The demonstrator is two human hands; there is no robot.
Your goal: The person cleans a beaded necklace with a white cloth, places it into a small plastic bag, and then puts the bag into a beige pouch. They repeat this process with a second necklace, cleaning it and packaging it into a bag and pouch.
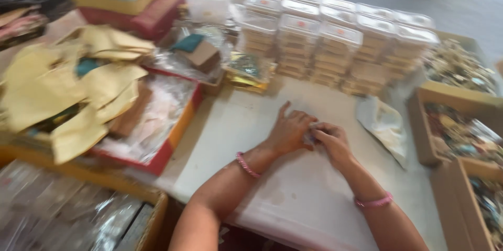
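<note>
Two hands meet at the middle of the white surface [251, 125]: your left hand [289, 131] and your right hand [331, 142] are pressed together, fingers curled inward and pinched around a small pale, clear-wrapped item [312, 134] that sits between them, low over the surface. It is too blurred to say what the item is. Each wrist wears a pink beaded bracelet, and both forearms rest on the surface, which likely steadies such fine finger work. Just beyond your hands stand rows of stacked clear plastic lidded boxes [335, 46], close enough to reach without leaning. A crumpled clear plastic bag [385, 125] lies just right of your right hand, open side toward you. Further right sit brown cardboard boxes [445, 125] filled with mixed small colourful pieces, set along the edge so their contents stay in reach. To your left, a red tray lined with clear wrapping [162, 120] holds a loose pile of yellow cloth pouches [68, 83], heaped rather than sorted. Behind it, flat red and yellow cases [136, 4] are stacked well away from your hands.
</note>
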